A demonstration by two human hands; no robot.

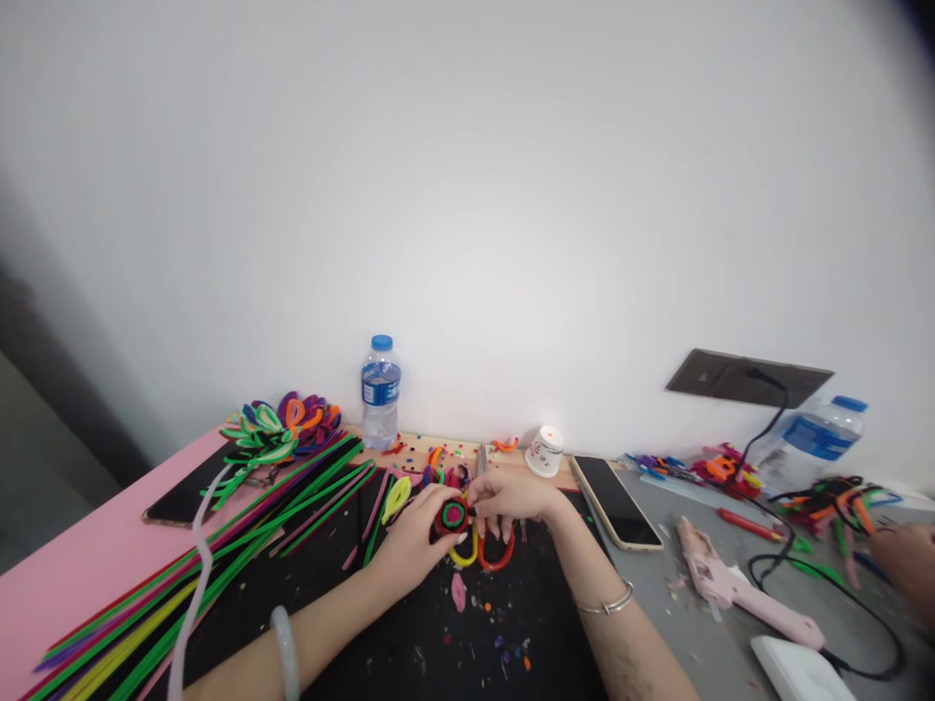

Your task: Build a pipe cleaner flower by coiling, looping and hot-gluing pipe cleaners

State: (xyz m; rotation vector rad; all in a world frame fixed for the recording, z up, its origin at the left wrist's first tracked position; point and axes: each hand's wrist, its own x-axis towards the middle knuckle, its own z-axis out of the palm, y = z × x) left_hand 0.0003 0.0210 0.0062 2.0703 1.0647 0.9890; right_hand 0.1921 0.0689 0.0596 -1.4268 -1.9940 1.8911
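Observation:
My left hand (410, 540) and my right hand (515, 497) meet over a black mat (409, 633), both pinching a small round coil of pipe cleaner (453, 514) with red, green and black rings. Under the hands lie a yellow loop (465, 558) and an orange-red loop (498, 561) of pipe cleaner. A long bundle of straight pipe cleaners (219, 555) in green, yellow, purple and red lies to the left of my left forearm. A white pipe cleaner (196, 574) crosses it.
Pipe-cleaner flowers (281, 428), a water bottle (380, 391), a small white cup (544, 451), two phones (614, 501) (182, 498), a pink glue gun (730, 584) with cord, a second bottle (814, 438) and a wall socket (745, 378). Another person's hand (906, 560) at right.

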